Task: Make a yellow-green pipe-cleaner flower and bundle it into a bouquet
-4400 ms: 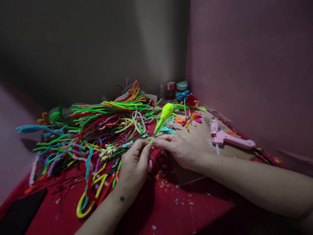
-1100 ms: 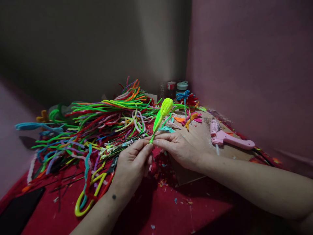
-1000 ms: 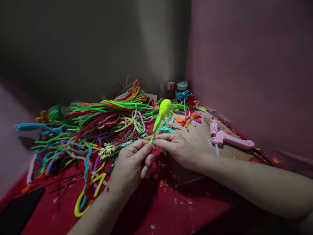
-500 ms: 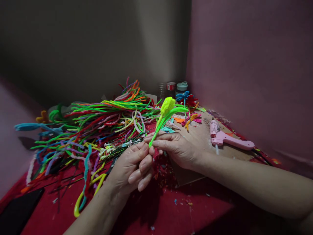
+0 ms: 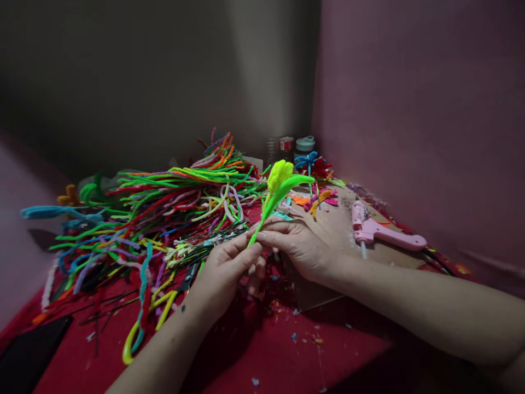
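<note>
A pipe-cleaner flower with a yellow head (image 5: 280,176) and a long green leaf (image 5: 287,187) stands tilted up and to the right between my hands. My left hand (image 5: 229,268) is closed around the low end of its green stem, thumb on top. Just above, my right hand (image 5: 291,241) pinches the stem between thumb and fingers. The stem's bottom tip is hidden by my left fingers.
Many coloured pipe cleaners (image 5: 164,191) are heaped at the left, with yellow-handled scissors (image 5: 130,342) in front. A pink glue gun (image 5: 389,235) lies on cardboard (image 5: 328,230) at the right. Behind are bottles (image 5: 304,145). A black flat object (image 5: 35,347) is at lower left.
My left hand has turned, its fingers now curled under the stem instead of spread toward me. The green leaf has turned and shows broader beside the yellow head.
</note>
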A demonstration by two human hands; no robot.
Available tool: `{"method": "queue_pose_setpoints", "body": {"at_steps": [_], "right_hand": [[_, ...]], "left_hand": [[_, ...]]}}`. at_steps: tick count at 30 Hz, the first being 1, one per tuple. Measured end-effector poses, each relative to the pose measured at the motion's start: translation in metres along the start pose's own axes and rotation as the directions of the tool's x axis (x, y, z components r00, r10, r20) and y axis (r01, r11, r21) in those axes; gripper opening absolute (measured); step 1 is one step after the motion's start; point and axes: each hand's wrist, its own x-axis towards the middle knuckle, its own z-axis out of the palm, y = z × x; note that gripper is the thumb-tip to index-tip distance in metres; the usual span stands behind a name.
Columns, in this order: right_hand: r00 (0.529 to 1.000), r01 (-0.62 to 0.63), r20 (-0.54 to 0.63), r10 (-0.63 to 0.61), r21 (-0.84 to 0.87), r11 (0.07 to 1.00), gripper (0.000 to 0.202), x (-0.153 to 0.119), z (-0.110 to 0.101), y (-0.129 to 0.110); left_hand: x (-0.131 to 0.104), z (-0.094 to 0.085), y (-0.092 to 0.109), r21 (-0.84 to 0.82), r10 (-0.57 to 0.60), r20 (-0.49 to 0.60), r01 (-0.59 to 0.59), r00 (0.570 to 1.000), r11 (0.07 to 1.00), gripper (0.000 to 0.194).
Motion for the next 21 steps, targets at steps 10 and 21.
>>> {"method": "queue_pose_setpoints", "body": {"at_steps": [10,21], "right_hand": [[0.997,-0.075,-0.032,0.076,0.022,0.997,0.022,0.000,0.000,0.004],[0.998,0.028,-0.055,-0.043,-0.259,0.965,0.018,-0.003,0.002,-0.007]], "left_hand": [[-0.002,0.009,-0.003,0.514,0.282,-0.258,-0.115,0.924,0.850,0.020],[-0.005,-0.001,-0.012,0.760,0.534,-0.159,-0.242,0.831,0.603,0.011]]}}
